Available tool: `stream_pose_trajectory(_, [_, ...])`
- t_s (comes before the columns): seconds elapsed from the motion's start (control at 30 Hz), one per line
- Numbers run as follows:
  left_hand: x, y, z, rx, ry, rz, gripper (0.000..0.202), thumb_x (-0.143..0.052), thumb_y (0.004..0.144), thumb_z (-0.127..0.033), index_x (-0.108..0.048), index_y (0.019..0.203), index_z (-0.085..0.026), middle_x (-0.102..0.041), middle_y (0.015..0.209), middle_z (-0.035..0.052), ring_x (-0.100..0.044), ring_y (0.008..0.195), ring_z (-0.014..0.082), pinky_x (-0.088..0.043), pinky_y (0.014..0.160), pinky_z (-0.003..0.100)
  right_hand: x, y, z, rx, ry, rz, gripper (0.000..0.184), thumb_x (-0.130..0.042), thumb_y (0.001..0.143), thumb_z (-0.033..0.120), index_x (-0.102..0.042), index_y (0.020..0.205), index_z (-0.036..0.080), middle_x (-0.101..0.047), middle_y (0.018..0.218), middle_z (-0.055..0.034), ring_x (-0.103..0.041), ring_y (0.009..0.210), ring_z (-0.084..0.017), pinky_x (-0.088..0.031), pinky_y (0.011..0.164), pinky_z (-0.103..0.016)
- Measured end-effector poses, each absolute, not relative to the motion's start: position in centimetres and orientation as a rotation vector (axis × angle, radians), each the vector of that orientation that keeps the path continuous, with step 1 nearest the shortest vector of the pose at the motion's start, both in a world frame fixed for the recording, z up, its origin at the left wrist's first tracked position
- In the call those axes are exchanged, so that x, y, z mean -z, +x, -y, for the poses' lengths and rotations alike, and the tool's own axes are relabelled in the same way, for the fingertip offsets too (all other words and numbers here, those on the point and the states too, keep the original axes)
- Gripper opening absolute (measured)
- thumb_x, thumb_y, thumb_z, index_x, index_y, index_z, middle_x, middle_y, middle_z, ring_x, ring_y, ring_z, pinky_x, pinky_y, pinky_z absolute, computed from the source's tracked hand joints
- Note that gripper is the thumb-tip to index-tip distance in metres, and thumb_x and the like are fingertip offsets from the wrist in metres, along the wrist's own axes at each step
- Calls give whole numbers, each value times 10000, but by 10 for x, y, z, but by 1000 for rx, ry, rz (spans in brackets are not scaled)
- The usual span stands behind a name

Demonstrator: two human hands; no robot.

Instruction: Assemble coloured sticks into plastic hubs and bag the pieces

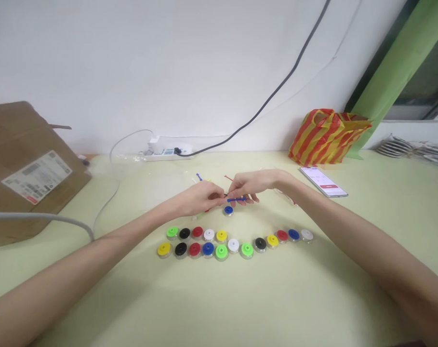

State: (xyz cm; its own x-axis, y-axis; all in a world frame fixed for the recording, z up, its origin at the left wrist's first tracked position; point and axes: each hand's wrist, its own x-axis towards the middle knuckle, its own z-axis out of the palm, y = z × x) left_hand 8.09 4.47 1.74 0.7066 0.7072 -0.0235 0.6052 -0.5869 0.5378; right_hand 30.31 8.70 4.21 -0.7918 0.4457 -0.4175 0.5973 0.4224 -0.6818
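My left hand has its fingertips pinched together, meeting my right hand above the table. A slim blue plastic stick with a widened end lies across the curled fingers of my right hand, its left end at my left fingertips. A small dark bit shows between the two hands, too small to name. Just below them sits a blue round disc on a clear base. Other thin sticks, such as a blue one and a red one, lie behind my hands, partly hidden.
Two rows of coloured discs on clear bases lie nearer me. A cardboard box stands left, with a cable before it. A power strip is by the wall. A phone and striped bag are right.
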Motion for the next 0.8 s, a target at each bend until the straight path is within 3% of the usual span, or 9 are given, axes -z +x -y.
stream_pose_trajectory(0.2, [-19, 80, -47, -380, 2491, -1045, 301, -579, 917, -403, -661, 755, -164, -635, 648, 6, -506, 569, 118, -359, 572, 245, -38, 308, -93, 1450, 830, -2414, 314, -675, 887, 475, -657, 862, 162, -623, 762, 12, -575, 654, -103, -489, 617, -241])
stream_pose_trajectory(0.3, [-19, 78, -49, -376, 2406, -1002, 345, -578, 926, -445, -688, 778, -155, -587, 606, -10, -439, 540, 102, -322, 526, 238, -34, 309, -98, 1480, 831, -2406, 349, -727, 843, 495, -679, 897, 154, -626, 723, 20, -562, 618, -95, -473, 592, -234])
stream_pose_trajectory(0.43, [-16, 77, -53, -361, 2305, -968, 460, -553, 941, -505, -632, 664, -145, -460, 525, -27, -334, 495, 87, -247, 477, 248, -29, 308, -102, 1465, 840, -2445, 361, -767, 799, 496, -711, 912, 158, -658, 719, 16, -555, 588, -94, -451, 545, -231])
stream_pose_trajectory(0.63, [-12, 75, -57, -301, 2137, -940, 506, -556, 924, -564, -610, 642, -147, -489, 549, -5, -382, 496, 92, -273, 479, 245, -29, 306, -103, 1395, 858, -2609, 297, -775, 778, 428, -725, 831, 140, -671, 691, -1, -569, 571, -103, -451, 524, -230])
stream_pose_trajectory(0.8, [-15, 73, -53, -238, 2028, -976, 518, -540, 912, -618, -685, 748, -149, -518, 636, 7, -433, 571, 111, -341, 522, 237, -33, 304, -100, 1250, 856, -2760, 211, -739, 800, 348, -715, 811, 139, -674, 679, -7, -594, 584, -115, -423, 499, -219])
